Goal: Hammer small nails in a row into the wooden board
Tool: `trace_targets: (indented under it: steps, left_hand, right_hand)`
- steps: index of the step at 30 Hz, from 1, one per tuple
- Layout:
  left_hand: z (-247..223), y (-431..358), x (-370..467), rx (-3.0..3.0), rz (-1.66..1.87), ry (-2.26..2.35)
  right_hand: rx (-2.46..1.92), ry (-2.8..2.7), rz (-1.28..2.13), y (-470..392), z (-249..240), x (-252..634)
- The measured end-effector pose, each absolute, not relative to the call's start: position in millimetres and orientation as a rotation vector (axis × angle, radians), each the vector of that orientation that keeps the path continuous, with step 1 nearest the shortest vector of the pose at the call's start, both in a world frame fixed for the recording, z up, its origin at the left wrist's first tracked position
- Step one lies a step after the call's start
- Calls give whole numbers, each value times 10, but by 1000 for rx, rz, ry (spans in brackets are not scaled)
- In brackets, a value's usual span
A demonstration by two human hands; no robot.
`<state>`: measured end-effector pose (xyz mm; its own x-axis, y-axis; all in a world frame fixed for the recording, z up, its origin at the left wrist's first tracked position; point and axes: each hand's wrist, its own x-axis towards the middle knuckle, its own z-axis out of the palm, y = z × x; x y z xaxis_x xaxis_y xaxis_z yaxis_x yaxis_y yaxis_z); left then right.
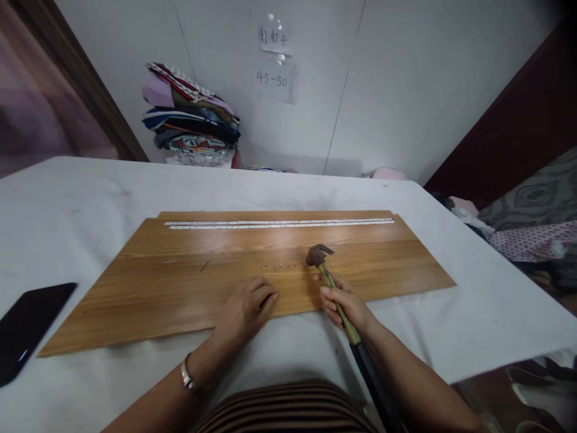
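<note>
My right hand (pixel 343 304) is wrapped round the wooden upper part of a claw hammer (pixel 336 288). The hammer's rusty head (pixel 318 254) is over the board, close to the right end of a short row of nail heads (pixel 280 266). Its black grip reaches back under my right forearm. On the front part of the wood-grain board (pixel 180 300) rests my left hand (pixel 247 307), fingers curled in; whatever is inside them, if anything, is hidden. Two loose nails lie on the board to the left, one nail (pixel 204 266) slanted, the other nail (pixel 170 261) nearly level.
Two white measuring strips (pixel 279 224) run along the board's far side. A black phone (pixel 31 325) lies at the left on the white-covered table (pixel 487 313). Folded clothes (pixel 193 120) are stacked against the wall at the back. More fabric (pixel 527 246) is beyond the table's right edge.
</note>
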<state>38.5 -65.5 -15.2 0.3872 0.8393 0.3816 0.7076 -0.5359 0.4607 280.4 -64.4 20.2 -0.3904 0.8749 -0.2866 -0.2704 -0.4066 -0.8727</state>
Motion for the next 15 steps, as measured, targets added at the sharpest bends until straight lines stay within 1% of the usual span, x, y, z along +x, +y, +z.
trace_targets:
  steps: [15]
  left_hand:
    - [-180,-639,382,2437,873,1390]
  right_hand:
    - [-971,-1015,1877,-609,184,2852]
